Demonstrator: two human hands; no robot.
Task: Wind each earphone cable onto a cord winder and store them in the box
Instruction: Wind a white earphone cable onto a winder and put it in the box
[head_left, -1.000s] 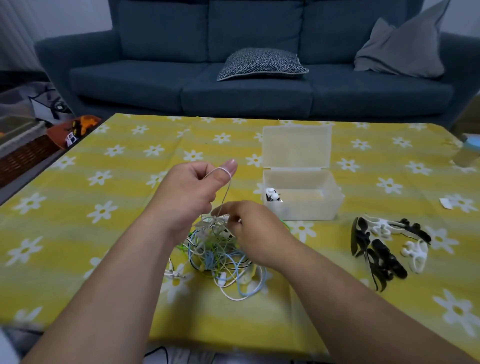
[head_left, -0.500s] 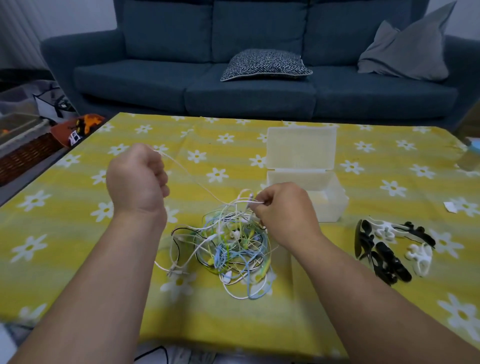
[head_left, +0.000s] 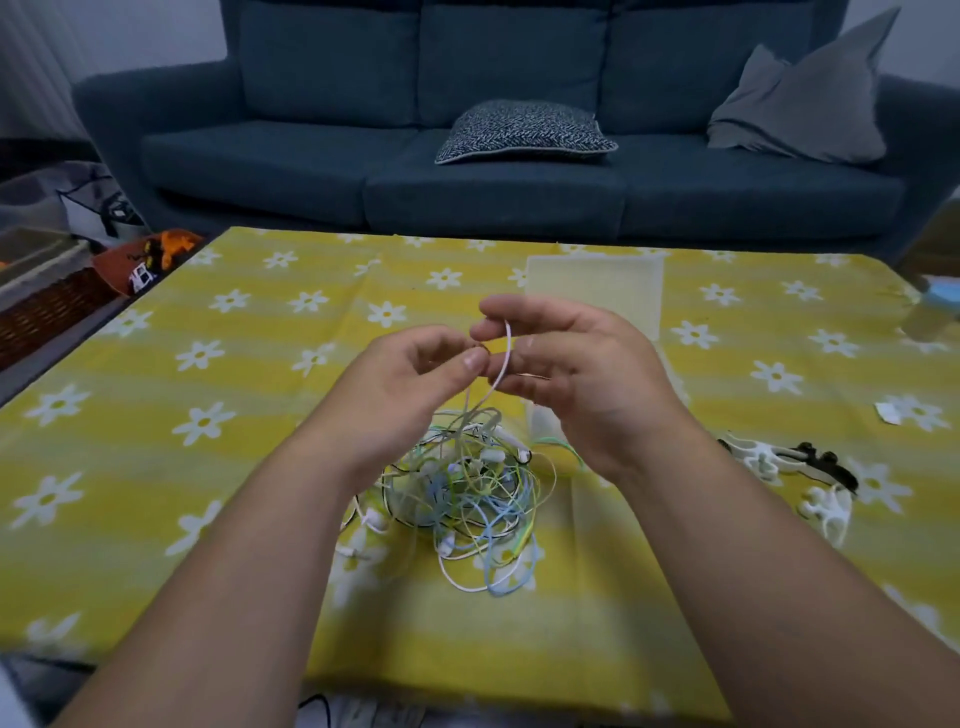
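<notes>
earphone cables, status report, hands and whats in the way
Left hand and right hand both pinching one white cable, raised above the tangle. Nothing wound yet; cord winders untouched at right. Box mostly hidden behind right hand.

Box (head_left: 595, 291) body mostly hidden behind right hand (head_left: 587, 384); cord winders (head_left: 789, 467) blurred; tangle's (head_left: 467, 493) individual cables indistinguishable.
</notes>
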